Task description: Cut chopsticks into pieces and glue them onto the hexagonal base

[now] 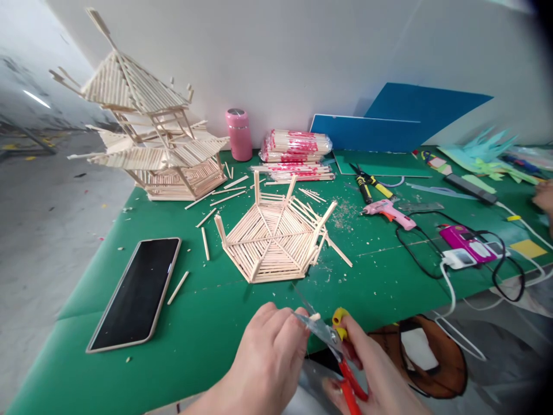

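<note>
Near the table's front edge, my left hand is closed around a thin wooden stick, whose pale end pokes out by the blades. My right hand grips red-handled scissors, their blades at the stick beside my left fingers. A yellow curled piece shows by my right fingers; I cannot tell what it is. Just beyond both hands lies a polygonal stick base with short upright posts at its corners.
A tiered stick pagoda stands back left; a phone lies left. Behind are a pink bottle and bagged sticks. Pliers, a pink glue gun and cabled power strip lie right. Another person's hand is far right.
</note>
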`<state>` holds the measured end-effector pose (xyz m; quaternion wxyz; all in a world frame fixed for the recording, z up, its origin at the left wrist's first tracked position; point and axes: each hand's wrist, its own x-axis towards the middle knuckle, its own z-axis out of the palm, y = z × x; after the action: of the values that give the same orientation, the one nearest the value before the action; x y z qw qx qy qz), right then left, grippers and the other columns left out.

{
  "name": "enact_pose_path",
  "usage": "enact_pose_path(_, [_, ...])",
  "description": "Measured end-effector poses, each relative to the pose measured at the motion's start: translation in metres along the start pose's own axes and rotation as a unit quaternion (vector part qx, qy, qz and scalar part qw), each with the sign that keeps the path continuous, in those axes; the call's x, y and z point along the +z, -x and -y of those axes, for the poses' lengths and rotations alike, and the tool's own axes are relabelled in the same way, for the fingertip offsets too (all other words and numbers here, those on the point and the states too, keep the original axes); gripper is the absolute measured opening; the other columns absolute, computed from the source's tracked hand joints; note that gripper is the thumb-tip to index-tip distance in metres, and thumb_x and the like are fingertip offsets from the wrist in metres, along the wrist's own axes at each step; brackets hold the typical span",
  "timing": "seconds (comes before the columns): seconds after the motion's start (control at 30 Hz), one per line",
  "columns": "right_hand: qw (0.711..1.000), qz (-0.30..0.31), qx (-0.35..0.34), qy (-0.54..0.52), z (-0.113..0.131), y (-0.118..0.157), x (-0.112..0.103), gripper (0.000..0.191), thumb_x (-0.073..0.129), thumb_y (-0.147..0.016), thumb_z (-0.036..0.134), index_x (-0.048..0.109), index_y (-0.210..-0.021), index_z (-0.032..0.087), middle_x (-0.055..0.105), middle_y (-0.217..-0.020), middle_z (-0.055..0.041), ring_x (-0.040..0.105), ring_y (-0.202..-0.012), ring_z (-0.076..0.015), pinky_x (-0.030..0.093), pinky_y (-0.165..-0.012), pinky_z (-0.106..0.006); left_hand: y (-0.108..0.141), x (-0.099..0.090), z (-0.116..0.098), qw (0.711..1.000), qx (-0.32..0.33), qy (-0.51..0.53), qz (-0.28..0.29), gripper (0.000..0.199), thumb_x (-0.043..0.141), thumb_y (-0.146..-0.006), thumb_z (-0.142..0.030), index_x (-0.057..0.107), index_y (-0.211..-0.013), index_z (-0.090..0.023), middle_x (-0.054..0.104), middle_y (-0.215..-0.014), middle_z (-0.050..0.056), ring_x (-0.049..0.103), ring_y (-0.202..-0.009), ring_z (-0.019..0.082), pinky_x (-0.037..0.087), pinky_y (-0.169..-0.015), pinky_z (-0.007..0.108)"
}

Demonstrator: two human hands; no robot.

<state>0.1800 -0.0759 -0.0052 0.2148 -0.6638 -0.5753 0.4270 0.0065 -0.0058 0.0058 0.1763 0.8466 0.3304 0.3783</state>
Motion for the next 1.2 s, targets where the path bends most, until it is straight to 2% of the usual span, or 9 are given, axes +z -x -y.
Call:
enact_pose_path(0.1, [0.999,-0.018,0.013,0.043,-0.002,0.001,-0.002,0.065,0.062,-0.063,0.032,0.042,-0.122,0.012,0.061,-0.101,-0.0124,0.059,-0.091,-0.0257,0.048,-0.078,-0.030,-0.008,-0.011,0.000,0.991,-0.025,0.106,0.076,0.026,0.030,-0.088,-0.016,0.052,-0.075,-0.018,0.063,-0.065,0.002,0.055,-0.052,0.012,0.046,-0.053,0.023])
enact_pose_path(0.23, [0.998,-0.009,-0.012,0.063,-0.007,0.000,-0.007,0.069,0.063,-0.063,0.034,0.039,-0.123,0.011,0.062,-0.102,-0.0137,0.059,-0.094,-0.0277,0.048,-0.079,-0.032,-0.019,-0.028,0.004,0.909,-0.143,0.308,0.243,0.036,0.030,-0.091,-0.031,0.059,-0.075,-0.016,0.062,-0.068,0.003,0.056,-0.061,0.013,0.044,-0.055,0.022])
enact_pose_path(0.37, [0.996,0.059,-0.050,0.034,-0.004,-0.005,-0.013,0.045,0.057,-0.065,0.024,0.049,-0.108,0.017,0.066,-0.095,-0.0095,0.063,-0.087,-0.0239,0.051,-0.069,-0.026,-0.019,-0.027,0.009,0.844,-0.214,0.412,0.269,0.041,0.036,-0.087,-0.044,0.059,-0.071,-0.014,0.057,-0.064,0.002,0.050,-0.058,0.012,0.042,-0.053,0.022])
enact_pose_path(0.47, [0.998,0.053,-0.037,0.010,0.001,-0.006,-0.012,0.040,0.055,-0.062,0.021,0.052,-0.102,0.018,0.067,-0.090,-0.0083,0.063,-0.087,-0.0234,0.051,-0.069,-0.025,-0.016,-0.022,0.007,0.863,-0.215,0.388,0.242,0.037,0.035,-0.089,-0.038,0.058,-0.072,-0.015,0.058,-0.065,0.002,0.051,-0.058,0.011,0.042,-0.052,0.020])
enact_pose_path(0.6, [1.000,0.013,-0.004,-0.016,0.008,-0.005,-0.007,0.038,0.052,-0.063,0.024,0.051,-0.101,0.016,0.066,-0.091,-0.0097,0.061,-0.092,-0.0237,0.049,-0.074,-0.026,-0.013,-0.014,0.000,0.943,-0.153,0.247,0.161,0.028,0.034,-0.089,-0.019,0.058,-0.075,-0.016,0.062,-0.069,0.002,0.056,-0.060,0.011,0.045,-0.056,0.020])
enact_pose_path(0.7, [1.000,0.005,0.030,0.001,0.011,-0.004,-0.006,0.049,0.055,-0.064,0.030,0.047,-0.110,0.012,0.063,-0.099,-0.0132,0.058,-0.097,-0.0260,0.047,-0.080,-0.029,-0.012,-0.011,-0.003,0.978,-0.102,0.146,0.106,0.026,0.034,-0.088,-0.016,0.056,-0.074,-0.017,0.061,-0.065,0.002,0.058,-0.059,0.013,0.047,-0.057,0.022])
enact_pose_path(0.87, [0.996,0.055,0.066,-0.014,0.014,0.000,-0.010,0.071,0.061,-0.062,0.028,0.037,-0.125,0.008,0.059,-0.104,-0.0130,0.055,-0.097,-0.0246,0.044,-0.083,-0.030,-0.010,-0.014,-0.002,0.990,-0.047,0.072,0.116,0.026,0.031,-0.089,-0.014,0.054,-0.078,-0.018,0.063,-0.069,0.004,0.061,-0.064,0.015,0.049,-0.061,0.024])
enact_pose_path(1.03, [0.991,0.097,0.060,-0.068,0.015,0.002,-0.010,0.065,0.058,-0.064,0.026,0.038,-0.124,0.012,0.060,-0.098,-0.0081,0.057,-0.088,-0.0202,0.047,-0.074,-0.025,-0.008,-0.014,-0.001,0.989,-0.046,0.084,0.114,0.025,0.031,-0.088,-0.010,0.053,-0.077,-0.016,0.063,-0.067,0.004,0.059,-0.061,0.014,0.048,-0.060,0.024])
enact_pose_path(1.2, [0.997,0.039,0.059,0.008,0.015,0.000,-0.007,0.060,0.057,-0.062,0.029,0.044,-0.119,0.012,0.061,-0.101,-0.0096,0.058,-0.092,-0.0223,0.045,-0.078,-0.027,-0.006,-0.009,0.000,0.979,-0.089,0.126,0.129,0.024,0.034,-0.087,-0.012,0.052,-0.072,-0.016,0.062,-0.067,0.003,0.057,-0.059,0.014,0.045,-0.058,0.023])
